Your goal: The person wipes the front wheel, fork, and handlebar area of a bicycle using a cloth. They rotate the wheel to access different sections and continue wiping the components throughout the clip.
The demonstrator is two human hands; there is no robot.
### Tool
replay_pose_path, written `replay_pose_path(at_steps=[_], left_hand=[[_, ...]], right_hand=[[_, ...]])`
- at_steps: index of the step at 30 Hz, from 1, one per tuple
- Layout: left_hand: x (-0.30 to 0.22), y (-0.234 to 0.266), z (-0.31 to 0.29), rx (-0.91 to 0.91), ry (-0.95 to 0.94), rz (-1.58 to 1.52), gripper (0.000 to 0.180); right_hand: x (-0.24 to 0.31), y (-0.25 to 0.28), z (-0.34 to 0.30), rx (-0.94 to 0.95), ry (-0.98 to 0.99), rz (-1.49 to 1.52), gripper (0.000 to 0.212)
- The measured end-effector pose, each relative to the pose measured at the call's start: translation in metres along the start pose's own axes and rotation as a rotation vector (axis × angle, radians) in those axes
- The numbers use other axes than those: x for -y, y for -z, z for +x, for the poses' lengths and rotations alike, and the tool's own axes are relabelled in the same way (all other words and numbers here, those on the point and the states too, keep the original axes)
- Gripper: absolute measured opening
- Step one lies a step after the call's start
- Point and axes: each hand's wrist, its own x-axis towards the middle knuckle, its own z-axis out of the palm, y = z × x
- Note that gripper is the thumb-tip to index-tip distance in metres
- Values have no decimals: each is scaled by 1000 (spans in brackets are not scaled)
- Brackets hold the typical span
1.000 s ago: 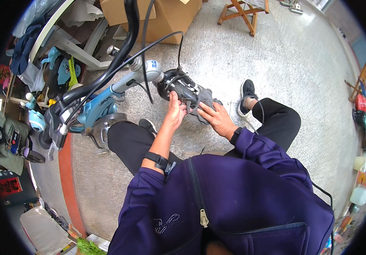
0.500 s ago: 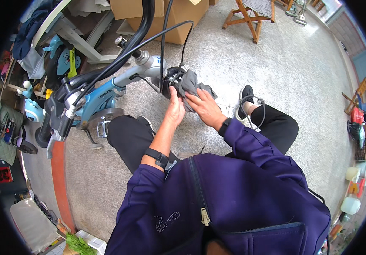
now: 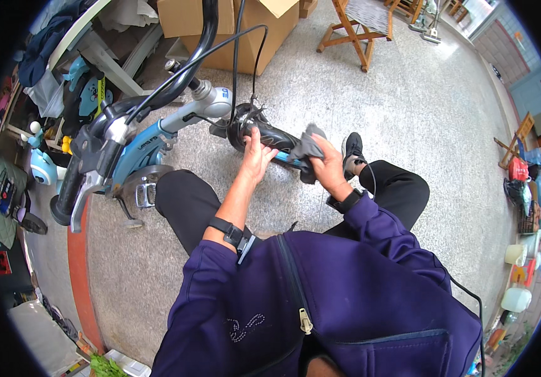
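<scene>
A light blue and grey bicycle is tipped toward me on the left. From its head tube a glossy black part with a blue edge, seemingly the front fork, reaches to the right. My left hand supports this fork near its upper end, thumb raised and fingers tucked against its near side. Bunched in my right hand is a grey cloth, pressed on the fork's far right end and covering it. Black cables arch from the handlebar down to the fork.
Behind the bicycle stands a cardboard box, with a folding stool farther right. A pedal and kickstand lie near my left knee. Bottles and containers line the right wall; toys and bags crowd the left.
My right hand has slid the cloth to the right and away from my left hand, uncovering the black fork. The left hand has stayed near the fork's upper end.
</scene>
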Motion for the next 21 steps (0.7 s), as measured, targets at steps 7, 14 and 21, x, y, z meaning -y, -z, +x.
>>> replay_pose_path(at_steps=[7, 14, 21], left_hand=[[-3, -6, -9, 28, -168, 214, 107], [-3, -12, -4, 59, -173, 106, 105], [-5, -21, -2, 41, -168, 220, 101]], right_hand=[[-4, -47, 4, 254, 434, -578, 61], [-77, 7, -43, -42, -271, -409, 35], [-43, 4, 3, -43, -295, 630, 32]])
